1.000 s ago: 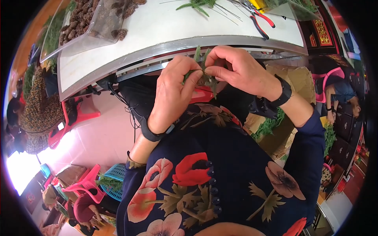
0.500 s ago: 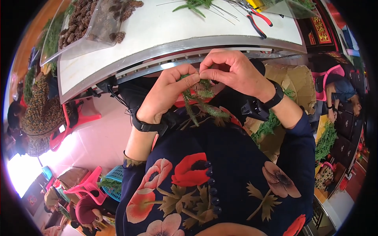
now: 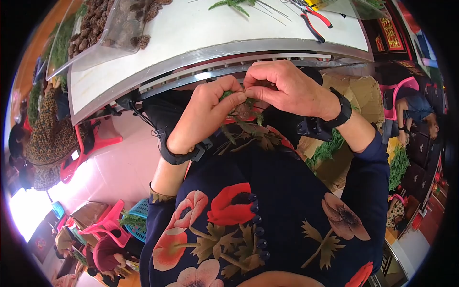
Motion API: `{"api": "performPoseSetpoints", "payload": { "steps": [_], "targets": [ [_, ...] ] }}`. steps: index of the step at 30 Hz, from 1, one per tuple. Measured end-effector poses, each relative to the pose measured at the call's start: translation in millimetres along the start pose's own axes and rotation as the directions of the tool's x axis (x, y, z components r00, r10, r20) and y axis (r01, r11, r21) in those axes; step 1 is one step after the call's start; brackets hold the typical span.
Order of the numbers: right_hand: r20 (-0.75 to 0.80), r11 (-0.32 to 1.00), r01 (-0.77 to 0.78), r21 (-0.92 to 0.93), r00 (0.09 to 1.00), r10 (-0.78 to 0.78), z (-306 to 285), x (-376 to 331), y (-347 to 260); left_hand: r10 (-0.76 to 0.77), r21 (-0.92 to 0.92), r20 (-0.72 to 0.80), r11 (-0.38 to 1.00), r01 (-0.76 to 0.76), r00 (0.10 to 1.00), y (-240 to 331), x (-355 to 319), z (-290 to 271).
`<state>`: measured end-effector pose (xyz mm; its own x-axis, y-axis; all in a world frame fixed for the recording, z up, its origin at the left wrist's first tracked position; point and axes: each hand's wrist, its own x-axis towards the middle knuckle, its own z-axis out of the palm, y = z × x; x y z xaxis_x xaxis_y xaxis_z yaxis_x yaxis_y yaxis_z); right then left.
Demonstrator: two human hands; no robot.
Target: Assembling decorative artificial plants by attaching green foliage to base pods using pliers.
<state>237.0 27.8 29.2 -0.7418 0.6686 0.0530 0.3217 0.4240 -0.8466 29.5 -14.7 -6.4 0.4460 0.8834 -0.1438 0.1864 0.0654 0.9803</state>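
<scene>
Greenery (image 3: 244,115) grasped at its upper end by the meeting fingers (image 3: 234,100) of left hand (image 3: 206,110) and right hand (image 3: 291,91), hanging just below them, near side of the table (image 3: 191,24).

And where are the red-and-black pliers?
The pliers lie on the white tabletop, upper right in the head view, right of the thin wires and green sprig.

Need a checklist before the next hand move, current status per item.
1. Left hand pinching the feathery green artificial-looking sprig: ok.
2. Right hand meeting the left at the fingers: ok.
3. What the right fingers grip: cannot tell, contact hidden.
4. Metal pliers with red-and-black handles in hand: not ok, lying on the white flat tabletop.
5. Brown scaly pine cones available, table's left: ok.
</scene>
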Motion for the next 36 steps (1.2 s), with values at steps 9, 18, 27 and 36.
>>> {"api": "performPoseSetpoints", "payload": {
  "steps": [9,18,27,36],
  "targets": [
    [-0.123,0.947,-0.32,0.005,0.94,0.318,11,-8,0,0.171,0.241,-0.287,0.965,-0.102,0.942,-3,2,31],
    [-0.296,0.986,-0.153,0.072,0.941,0.167,11,-12,12,-0.064,-0.299,-0.368,0.953,-0.053,0.928,2,5,35],
    [-0.224,0.912,0.184,-0.367,0.934,-0.279,-4,1,12,-0.192,-0.527,-0.277,0.85,0.018,0.941,7,5,21],
    [-0.025,0.729,0.382,-0.568,0.878,-0.479,-4,7,14,-0.198,-0.445,-0.24,0.892,0.074,0.95,6,-1,15]
  ]
}}
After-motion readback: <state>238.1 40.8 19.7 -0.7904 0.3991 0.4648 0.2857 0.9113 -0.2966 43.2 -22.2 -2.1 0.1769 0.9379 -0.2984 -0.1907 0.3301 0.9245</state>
